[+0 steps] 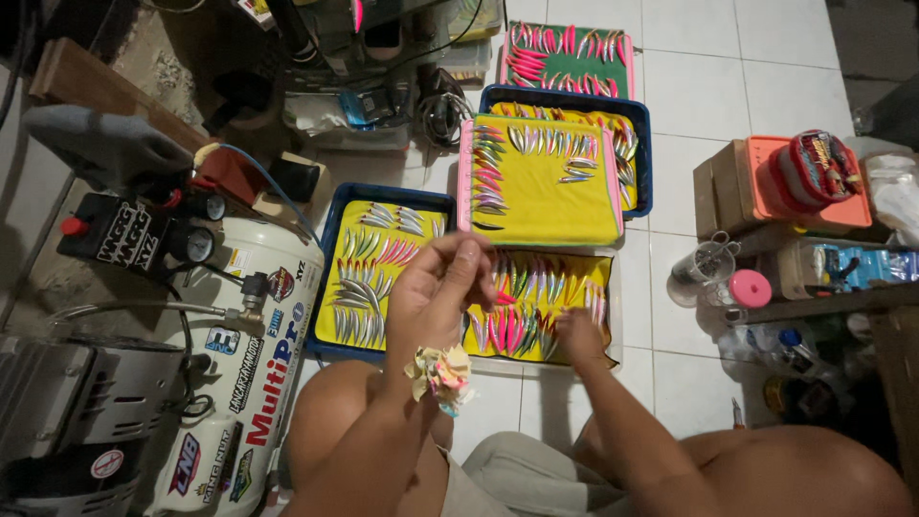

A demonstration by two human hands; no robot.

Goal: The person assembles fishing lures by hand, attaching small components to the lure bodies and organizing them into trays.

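A: We see our left hand (436,287) raised in front of us, with the fingers pinched together at the top. Something very thin may be between the fingertips, but we cannot tell what it is. Around this wrist there is a crumpled band of colourful cloth (440,373).

B: And our right hand (579,335) is low, at the near edge of the white tray with yellow lining (598,273). It is curled over the small painted fish-shaped lures (512,325) which lie there in red, pink, green and silver. If it grips one or only touches them, we cannot tell, the fingers are hidden.

A: About the progress, we judge that much is already done. The blue tray with yellow lining (330,254) on the left holds rows of silver and red lures. The pink-edged tray with yellow cloth (546,191) has lures along its top and left side only, and the middle is bare. It lies partly on another blue tray (637,120), and behind stands a pink tray with green lining (565,59), full of pink lures.

B: So we think the sorting or checking is in the middle: many lures are laid in rows, but one tray has room

A: Beside us on the left lies a white air compressor tank (254,383) with gauges, not touched by any hand
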